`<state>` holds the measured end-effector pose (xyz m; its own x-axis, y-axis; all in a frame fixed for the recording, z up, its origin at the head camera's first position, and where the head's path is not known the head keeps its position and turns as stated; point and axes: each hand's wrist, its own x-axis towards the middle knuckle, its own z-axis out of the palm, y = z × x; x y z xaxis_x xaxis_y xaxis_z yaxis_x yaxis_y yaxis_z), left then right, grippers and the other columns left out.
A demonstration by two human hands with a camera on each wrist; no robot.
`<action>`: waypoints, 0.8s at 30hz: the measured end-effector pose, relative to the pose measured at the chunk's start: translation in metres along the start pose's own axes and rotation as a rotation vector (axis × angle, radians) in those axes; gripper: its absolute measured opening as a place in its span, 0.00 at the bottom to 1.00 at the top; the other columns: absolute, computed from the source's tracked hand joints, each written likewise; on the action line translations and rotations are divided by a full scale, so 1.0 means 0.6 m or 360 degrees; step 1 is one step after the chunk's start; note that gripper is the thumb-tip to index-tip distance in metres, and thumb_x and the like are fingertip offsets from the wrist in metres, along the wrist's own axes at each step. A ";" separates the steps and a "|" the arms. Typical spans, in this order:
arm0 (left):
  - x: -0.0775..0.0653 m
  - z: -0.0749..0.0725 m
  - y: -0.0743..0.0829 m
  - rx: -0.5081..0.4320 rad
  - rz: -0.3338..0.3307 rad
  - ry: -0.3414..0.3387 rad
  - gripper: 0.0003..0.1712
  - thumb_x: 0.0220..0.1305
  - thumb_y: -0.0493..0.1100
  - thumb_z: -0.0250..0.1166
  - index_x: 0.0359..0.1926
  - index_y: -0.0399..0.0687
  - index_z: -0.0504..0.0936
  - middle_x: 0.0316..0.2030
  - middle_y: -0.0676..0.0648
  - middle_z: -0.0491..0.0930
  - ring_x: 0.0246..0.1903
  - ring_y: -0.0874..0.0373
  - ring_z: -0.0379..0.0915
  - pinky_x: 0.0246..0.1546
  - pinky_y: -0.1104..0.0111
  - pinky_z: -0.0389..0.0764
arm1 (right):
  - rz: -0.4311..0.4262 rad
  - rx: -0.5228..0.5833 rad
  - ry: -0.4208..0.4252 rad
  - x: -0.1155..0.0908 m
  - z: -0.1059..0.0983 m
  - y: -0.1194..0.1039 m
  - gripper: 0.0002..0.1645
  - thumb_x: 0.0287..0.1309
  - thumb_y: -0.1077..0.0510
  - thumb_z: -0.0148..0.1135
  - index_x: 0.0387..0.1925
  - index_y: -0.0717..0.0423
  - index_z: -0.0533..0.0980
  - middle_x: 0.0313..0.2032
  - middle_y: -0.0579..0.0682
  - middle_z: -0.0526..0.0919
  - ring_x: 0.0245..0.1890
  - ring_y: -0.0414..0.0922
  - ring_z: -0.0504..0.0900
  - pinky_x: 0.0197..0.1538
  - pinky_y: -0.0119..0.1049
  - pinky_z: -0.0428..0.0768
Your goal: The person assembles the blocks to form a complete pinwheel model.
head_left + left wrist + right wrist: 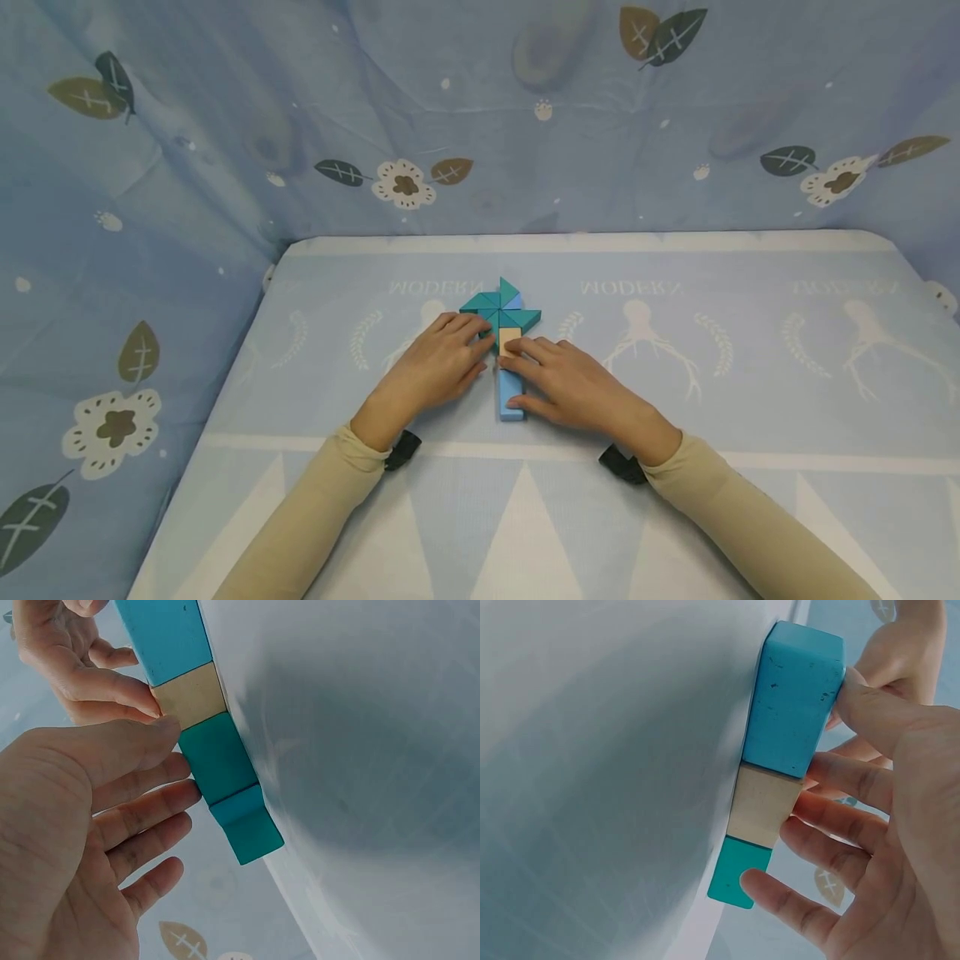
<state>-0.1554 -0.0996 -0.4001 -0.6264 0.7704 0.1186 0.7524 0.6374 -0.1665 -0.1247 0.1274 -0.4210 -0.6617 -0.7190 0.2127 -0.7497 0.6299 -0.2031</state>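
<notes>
Several green triangle blocks (487, 317) lie in a pinwheel shape on the table, with a light blue piece (517, 302) among them. Below the pinwheel, a plain wood block (510, 335) and a long blue block (511, 393) line up end to end like a stem. My left hand (441, 358) is at the left side, its thumb and fingertips touching the edges of the plain wood and green blocks. From the right, my right hand (566, 382) rests its fingertips along the wood and blue blocks, thumb near the blue block's lower end.
A pale blue and white patterned cloth (645, 417) covers the table. Blue fabric (480, 125) with leaves and flowers hangs behind it and at the left. Black straps (402, 450) sit at both wrists.
</notes>
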 end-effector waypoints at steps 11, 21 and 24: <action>0.000 0.001 0.002 -0.0005 0.0006 0.0044 0.22 0.65 0.49 0.66 0.57 0.44 0.81 0.59 0.46 0.77 0.62 0.51 0.69 0.64 0.59 0.68 | -0.0042 -0.0056 0.0019 0.000 0.002 0.001 0.33 0.62 0.38 0.61 0.62 0.52 0.74 0.61 0.52 0.74 0.59 0.50 0.76 0.54 0.49 0.78; 0.000 0.002 0.002 -0.0003 -0.0007 0.0025 0.22 0.65 0.49 0.66 0.57 0.44 0.81 0.59 0.46 0.77 0.63 0.51 0.69 0.65 0.59 0.67 | -0.0061 -0.0057 0.0032 -0.001 0.002 0.002 0.33 0.62 0.38 0.61 0.62 0.52 0.74 0.61 0.52 0.74 0.59 0.50 0.75 0.54 0.48 0.77; 0.001 0.002 0.002 0.0004 -0.0006 0.0033 0.23 0.65 0.49 0.66 0.57 0.44 0.81 0.59 0.47 0.77 0.62 0.51 0.69 0.65 0.59 0.67 | -0.0062 -0.0060 0.0032 -0.001 0.002 0.002 0.33 0.62 0.38 0.61 0.62 0.53 0.74 0.61 0.52 0.74 0.59 0.50 0.75 0.54 0.49 0.77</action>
<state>-0.1553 -0.0986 -0.4015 -0.6250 0.7681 0.1395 0.7494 0.6403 -0.1687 -0.1252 0.1281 -0.4222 -0.6319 -0.7373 0.2388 -0.7745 0.6126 -0.1580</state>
